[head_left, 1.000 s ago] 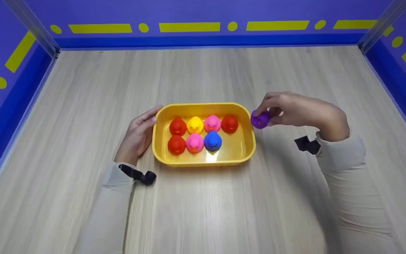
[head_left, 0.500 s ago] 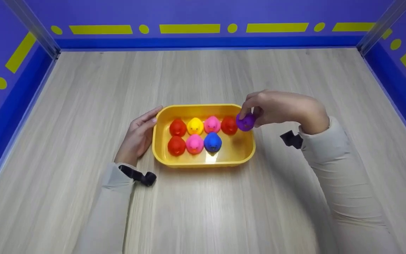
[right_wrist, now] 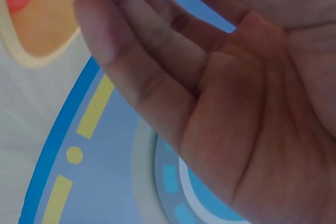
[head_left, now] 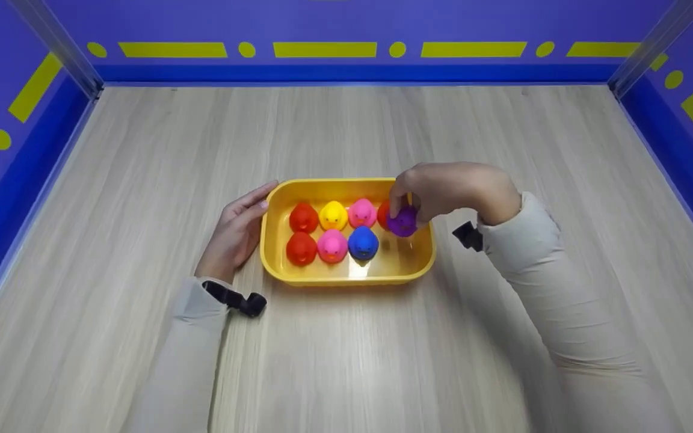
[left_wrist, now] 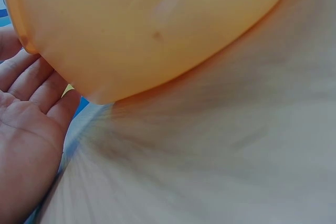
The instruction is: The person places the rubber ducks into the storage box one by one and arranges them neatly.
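Observation:
In the head view a yellow plastic tub [head_left: 346,281] holds rubber ducks in two rows. The back row has a red duck [head_left: 304,217], a yellow duck [head_left: 333,215], a pink duck [head_left: 362,213] and another red one, partly hidden. In front sit a red duck [head_left: 301,248], a pink duck [head_left: 332,245] and a blue duck [head_left: 363,242]. My right hand [head_left: 452,191] pinches a purple duck [head_left: 402,223] over the tub's right part. My left hand [head_left: 235,228] rests on the tub's left end, fingers fairly straight along the outer wall [left_wrist: 157,35].
The tub stands on a wood-grain table [head_left: 346,355]. Purple-blue panels [head_left: 346,24] with yellow marks border it at the back and both sides. A small black camera mount sits on each wrist.
My right hand has carried the purple duck leftward, from outside the tub's right rim to inside over its right part, covering some of the back red duck. The left hand stays put.

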Available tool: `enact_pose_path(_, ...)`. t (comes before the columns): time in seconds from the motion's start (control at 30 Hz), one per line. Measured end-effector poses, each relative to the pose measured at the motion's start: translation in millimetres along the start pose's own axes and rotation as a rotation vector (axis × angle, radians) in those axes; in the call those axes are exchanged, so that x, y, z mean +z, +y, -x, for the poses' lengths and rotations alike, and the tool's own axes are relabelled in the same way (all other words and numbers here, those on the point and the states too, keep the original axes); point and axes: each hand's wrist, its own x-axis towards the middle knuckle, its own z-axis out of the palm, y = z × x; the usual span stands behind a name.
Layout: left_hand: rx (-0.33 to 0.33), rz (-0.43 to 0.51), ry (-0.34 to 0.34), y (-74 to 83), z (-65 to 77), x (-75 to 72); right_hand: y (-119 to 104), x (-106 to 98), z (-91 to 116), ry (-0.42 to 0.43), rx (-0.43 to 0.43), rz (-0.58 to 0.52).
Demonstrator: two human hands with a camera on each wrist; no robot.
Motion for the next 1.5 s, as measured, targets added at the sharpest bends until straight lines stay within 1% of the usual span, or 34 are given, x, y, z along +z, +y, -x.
enact_pose_path(0.23,-0.006,-0.004,0.015,1.6,0.9,1.1,-3,2,-10,-0.071,0.046,-0.017)
enact_pose_path(0.43,-0.007,-0.001,0.018,1.9,0.9,1.6,-7,3,-16,-0.113,0.044,-0.039)
enact_pose_path(0.73,0.002,-0.007,0.022,1.4,0.6,1.9,-11,4,-25,-0.138,0.039,-0.01)
enact_pose_path(0.97,0.016,0.002,0.007,0.0,0.4,0.8,-13,6,-29,-0.157,0.091,-0.052)
enact_pose_path(1.1,0.021,0.009,0.004,-0.5,0.1,0.3,-15,6,-31,-0.166,0.096,-0.04)
enact_pose_path(1.37,0.013,0.002,0.014,0.0,0.6,1.4,-17,8,-36,-0.218,0.132,-0.025)
enact_pose_path(1.5,0.014,0.004,0.019,0.3,0.5,1.5,-16,9,-38,-0.226,0.149,-0.015)
